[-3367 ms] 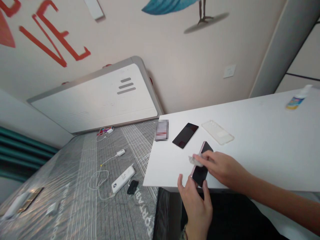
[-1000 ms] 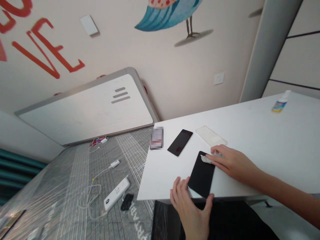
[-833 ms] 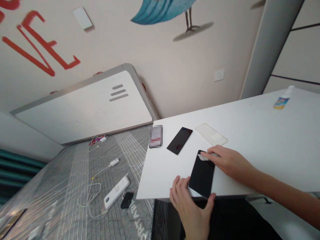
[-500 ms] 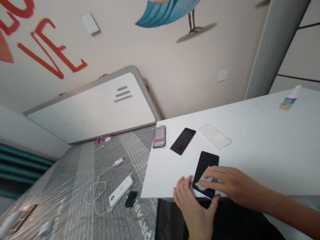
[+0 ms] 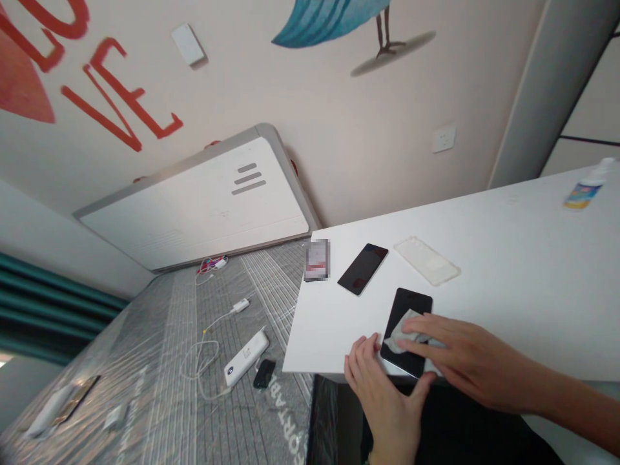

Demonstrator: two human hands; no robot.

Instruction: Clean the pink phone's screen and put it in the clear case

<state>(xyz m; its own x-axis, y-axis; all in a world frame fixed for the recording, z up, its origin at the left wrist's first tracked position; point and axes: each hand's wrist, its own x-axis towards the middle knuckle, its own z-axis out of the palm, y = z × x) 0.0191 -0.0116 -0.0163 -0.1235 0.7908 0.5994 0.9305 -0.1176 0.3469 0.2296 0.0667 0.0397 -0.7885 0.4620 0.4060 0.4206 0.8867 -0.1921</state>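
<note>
left hand [image 5: 385,397] clamps flat black phone [image 5: 411,307], white desk [image 5: 523,271] front edge, right hand [image 5: 467,361] fingers together on crumpled white wipe [image 5: 403,330], phone base hidden

Bright even indoor light, soft shadows, wide-angle edge distortion, slight blur

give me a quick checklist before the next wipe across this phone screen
1. Phone lies flat on the table, by its near edge: ok.
2. Left hand grips the phone's near end: ok.
3. Right hand holds the cloth against the screen: ok.
4. Second phone and clear case lie apart from it: ok.
5. Screen free of smears: cannot tell.
</note>
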